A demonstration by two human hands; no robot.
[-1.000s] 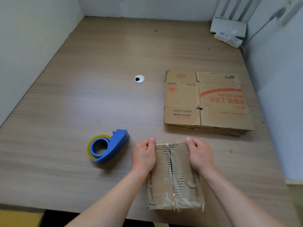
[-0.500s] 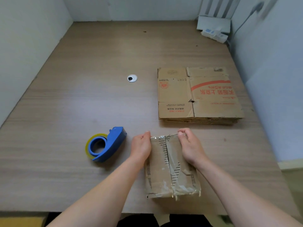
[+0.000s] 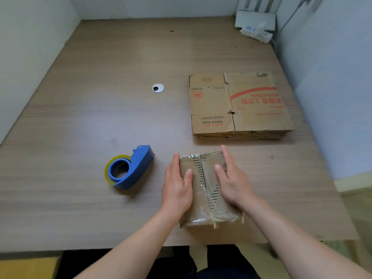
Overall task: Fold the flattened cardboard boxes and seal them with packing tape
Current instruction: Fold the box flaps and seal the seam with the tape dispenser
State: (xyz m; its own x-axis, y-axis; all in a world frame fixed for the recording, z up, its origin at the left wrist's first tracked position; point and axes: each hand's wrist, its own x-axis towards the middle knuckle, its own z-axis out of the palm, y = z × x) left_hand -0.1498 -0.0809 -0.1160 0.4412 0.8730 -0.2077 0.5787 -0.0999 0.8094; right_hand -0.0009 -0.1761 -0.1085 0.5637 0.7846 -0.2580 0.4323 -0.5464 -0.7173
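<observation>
Left hand (image 3: 177, 190) and right hand (image 3: 233, 186) flank the taped box (image 3: 203, 190) at the counter's (image 3: 100, 97) near edge, having slid back from its far corners. Each grip is spread, fingers straight along the sides, thumbs flat on top. The seal looks finished. The dispenser (image 3: 130, 168) lies idle toward the left edge, and the flat stack (image 3: 239, 105) waits near the right edge.

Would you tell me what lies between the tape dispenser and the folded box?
Bare table, then the left hand against the box, in the head view.
</observation>
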